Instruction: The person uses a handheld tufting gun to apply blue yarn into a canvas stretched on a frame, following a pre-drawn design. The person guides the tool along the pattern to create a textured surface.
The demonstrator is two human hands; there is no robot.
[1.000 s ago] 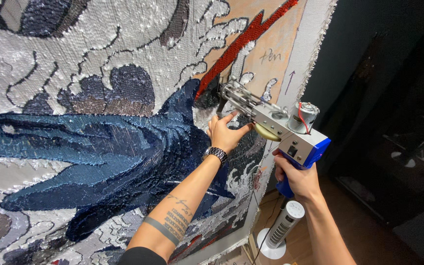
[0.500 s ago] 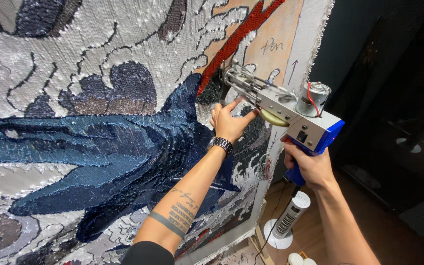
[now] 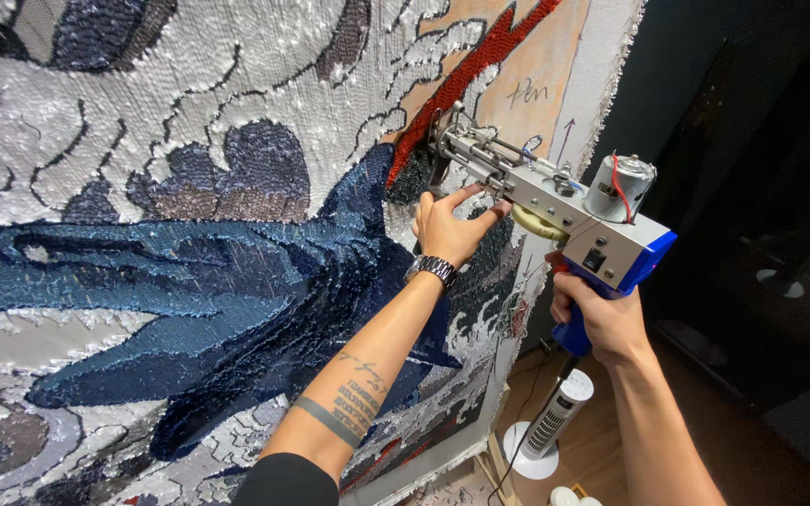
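A large tufted rug (image 3: 189, 244) hangs stretched on an upright frame, with white, grey and dark blue yarn areas and a red streak (image 3: 466, 80) near the top right. My right hand (image 3: 597, 314) grips the blue handle of a tufting gun (image 3: 555, 201), whose metal nose presses into the cloth at the edge of the dark blue patch. My left hand (image 3: 447, 225), with a metal watch on the wrist, rests against the cloth and its fingers touch the underside of the gun's front rod.
Bare tan backing cloth (image 3: 536, 66) with pen marks shows at the upper right. A small white tower fan (image 3: 546, 431) stands on the wooden floor below, beside the frame's foot. Dark furniture fills the right side.
The tufting gun and both hands have moved upward along the cloth, from the lower dark blue patch toward the bottom end of the red streak.
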